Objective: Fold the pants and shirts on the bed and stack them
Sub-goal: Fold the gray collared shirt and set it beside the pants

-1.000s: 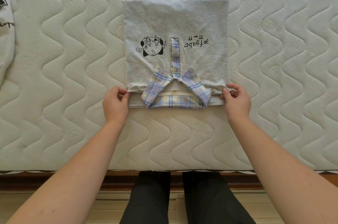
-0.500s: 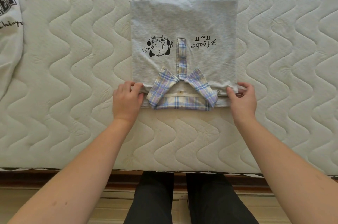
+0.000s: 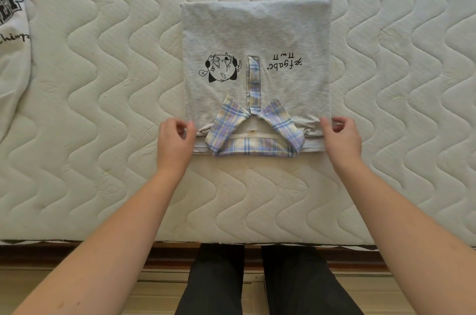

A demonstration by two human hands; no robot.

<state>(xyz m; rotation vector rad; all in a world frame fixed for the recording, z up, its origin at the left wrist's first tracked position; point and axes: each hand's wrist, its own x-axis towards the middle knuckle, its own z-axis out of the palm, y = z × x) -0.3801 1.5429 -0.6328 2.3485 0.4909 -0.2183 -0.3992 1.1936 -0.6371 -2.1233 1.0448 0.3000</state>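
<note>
A grey polo shirt (image 3: 257,39) with a plaid collar lies folded into a rectangle on the bed, collar end toward me and its print upside down. My left hand (image 3: 175,142) sits at the shirt's near left corner, fingers curled and thumb over the fabric edge, pinching it. My right hand (image 3: 341,138) mirrors it at the near right corner, thumb on the cloth and fingers curled beside the edge. A white garment with black lettering (image 3: 13,39) lies at the far left, partly out of view.
The quilted cream mattress (image 3: 103,160) spreads all around the shirt. Its near edge (image 3: 77,241) runs just above a wooden bed frame. My legs in dark trousers (image 3: 257,283) stand against the frame over a light floor.
The view has shifted, so the shirt and white garment sit further right in frame. Both hands stay at the shirt's near corners, with fingers a little more curled than before.
</note>
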